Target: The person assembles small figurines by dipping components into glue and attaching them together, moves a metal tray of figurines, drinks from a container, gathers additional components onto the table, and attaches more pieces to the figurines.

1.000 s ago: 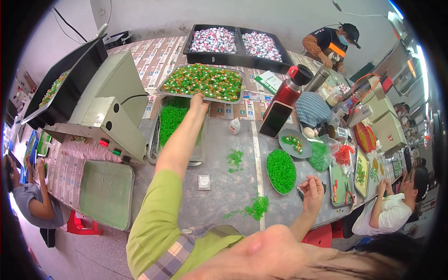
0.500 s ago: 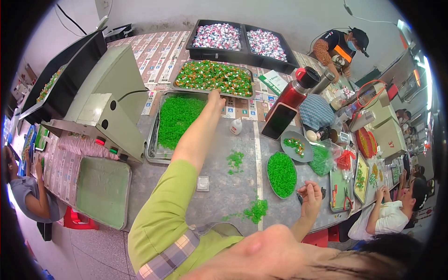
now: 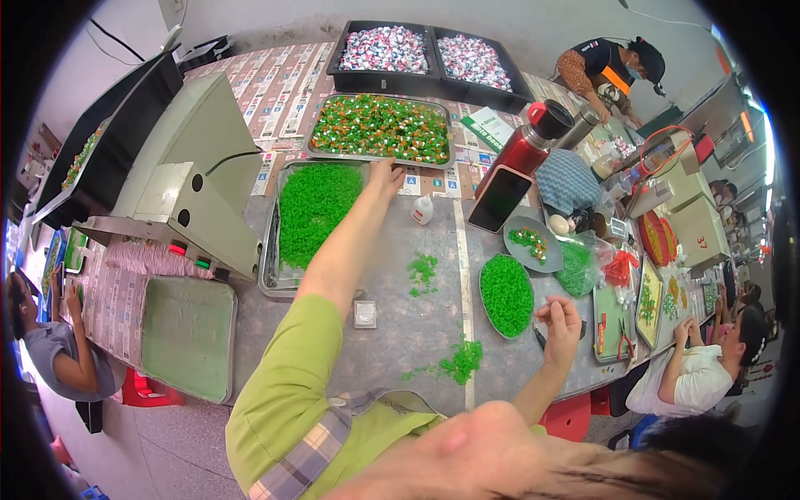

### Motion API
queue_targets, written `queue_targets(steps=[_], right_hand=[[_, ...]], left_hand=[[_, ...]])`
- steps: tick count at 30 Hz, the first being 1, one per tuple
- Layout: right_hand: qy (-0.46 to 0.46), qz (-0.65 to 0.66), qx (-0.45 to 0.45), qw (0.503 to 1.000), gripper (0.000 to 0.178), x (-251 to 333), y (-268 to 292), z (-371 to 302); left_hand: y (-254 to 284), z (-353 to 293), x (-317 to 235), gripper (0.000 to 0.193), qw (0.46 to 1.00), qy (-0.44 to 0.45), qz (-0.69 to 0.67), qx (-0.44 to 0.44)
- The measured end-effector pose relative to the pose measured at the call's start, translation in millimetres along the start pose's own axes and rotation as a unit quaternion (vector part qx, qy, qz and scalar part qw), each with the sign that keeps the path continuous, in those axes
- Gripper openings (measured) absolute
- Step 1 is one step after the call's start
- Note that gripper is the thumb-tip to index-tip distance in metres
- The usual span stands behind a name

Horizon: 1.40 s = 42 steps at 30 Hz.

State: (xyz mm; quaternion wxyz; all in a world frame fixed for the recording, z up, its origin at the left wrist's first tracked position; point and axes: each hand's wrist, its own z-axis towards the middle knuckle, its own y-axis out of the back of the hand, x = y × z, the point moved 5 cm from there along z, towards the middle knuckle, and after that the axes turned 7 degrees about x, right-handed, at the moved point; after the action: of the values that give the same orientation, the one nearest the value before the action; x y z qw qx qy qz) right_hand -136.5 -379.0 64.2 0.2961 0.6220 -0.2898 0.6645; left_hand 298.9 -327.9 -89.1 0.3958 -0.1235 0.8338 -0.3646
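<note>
My left hand [image 3: 385,177] reaches to the front rim of a metal tray [image 3: 452,162] of mixed green, orange and white pieces, its fingers drawn together; what they hold, if anything, is hidden. Beneath that forearm lies a second metal tray [image 3: 268,265] heaped with small green pieces. My right hand [image 3: 561,327] hovers beside an oval bowl of green pieces [image 3: 507,296], thumb and fingers curled together. A dark slim thing [image 3: 540,337] shows at its fingers, too small to name. Loose green pieces [image 3: 461,362] are scattered on the table between my arms.
A red flask [image 3: 515,158] and a phone [image 3: 500,198] stand beyond the bowl, near a small white bottle [image 3: 422,210]. Black bins [image 3: 383,82] of wrapped pieces line the back. A grey-green machine [image 3: 187,187] stands left. Other people work at right, far right and left.
My left hand has drawn back slightly from the mixed tray's rim. My right hand stays beside the bowl, a little higher. The whole view has shifted slightly.
</note>
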Motion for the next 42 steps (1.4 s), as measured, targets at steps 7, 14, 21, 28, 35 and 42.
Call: queue_targets(steps=[7, 14, 21, 28, 35, 42], right_hand=[[0.207, -0.175, 0.010, 0.962, 0.030, 76.2, -45.4, 98.6], [0.248, -0.188, -0.002, 0.950, 0.088, 92.2, -42.8, 233.7], [0.238, -0.114, 0.068, 0.962, 0.092, 97.3, -57.2, 244.2], [0.248, -0.076, 0.077, 0.963, 0.091, 96.4, -65.0, 249.2], [0.327, -0.089, 0.061, 0.939, 0.092, 109.4, -78.8, 217.0], [0.288, 0.001, 0.181, 0.940, 0.093, 131.6, -138.7, 106.1]], left_hand=[[26.5, -10.1, -17.3, 0.046, 0.982, 0.051, 0.116, 0.142], [-8.4, -120.8, -75.3, 0.041, 0.934, -0.012, 0.266, 0.238], [42.0, -213.8, -141.6, 0.034, 0.943, -0.114, 0.243, 0.199], [92.7, -251.9, -146.4, 0.029, 0.958, -0.130, 0.192, 0.168], [124.0, -284.6, -139.8, 0.027, 0.939, -0.166, 0.275, 0.123], [145.0, -311.7, -129.9, 0.028, 0.935, -0.161, 0.312, 0.059]])
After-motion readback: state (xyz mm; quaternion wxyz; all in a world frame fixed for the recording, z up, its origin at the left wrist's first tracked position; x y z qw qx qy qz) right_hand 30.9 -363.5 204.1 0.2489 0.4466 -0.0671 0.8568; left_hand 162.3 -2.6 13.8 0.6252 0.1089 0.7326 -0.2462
